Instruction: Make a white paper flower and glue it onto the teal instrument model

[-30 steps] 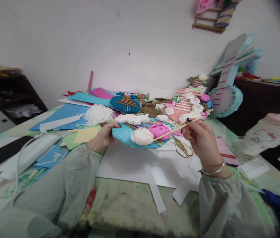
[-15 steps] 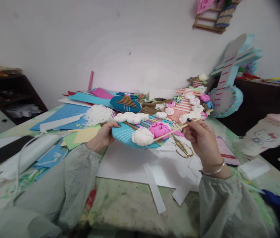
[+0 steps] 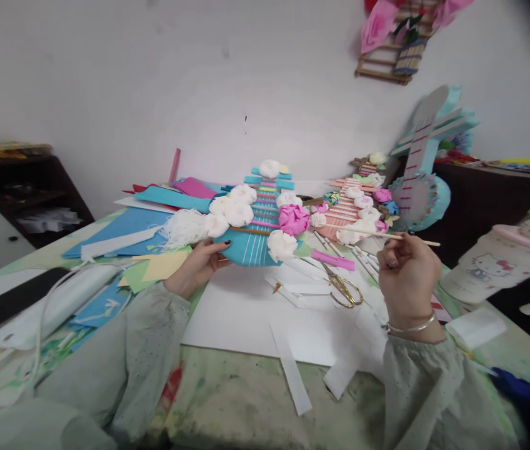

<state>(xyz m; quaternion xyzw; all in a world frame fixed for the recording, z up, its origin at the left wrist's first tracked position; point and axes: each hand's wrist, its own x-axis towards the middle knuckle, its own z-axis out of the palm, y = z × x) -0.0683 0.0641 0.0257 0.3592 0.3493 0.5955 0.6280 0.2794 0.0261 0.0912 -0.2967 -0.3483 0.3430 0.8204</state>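
My left hand [image 3: 202,265] grips the lower left edge of a blue paper instrument [image 3: 244,247], which it holds tilted up above a white sheet. White strings, coloured bars and white paper flowers cover its front, with a pink flower [image 3: 294,220] on the right side. To the right, my right hand [image 3: 405,265] pinches a thin pale stick [image 3: 363,231] between thumb and fingers. The stick points left, its tip near the flowers of a pink instrument [image 3: 340,215] lying behind. Gold scissors [image 3: 344,289] rest between my hands.
White paper strips [image 3: 292,369] lie on the white sheet [image 3: 227,319]. Blue sheets [image 3: 105,228] and white yarn [image 3: 185,230] are at the left. A lidded cup [image 3: 490,262] and a light-blue banjo shape [image 3: 422,194] stand at the right.
The blue instrument has been turned upright, its front now facing me. My right hand has moved right with the stick, away from the pink flower. The view has tilted up slightly.
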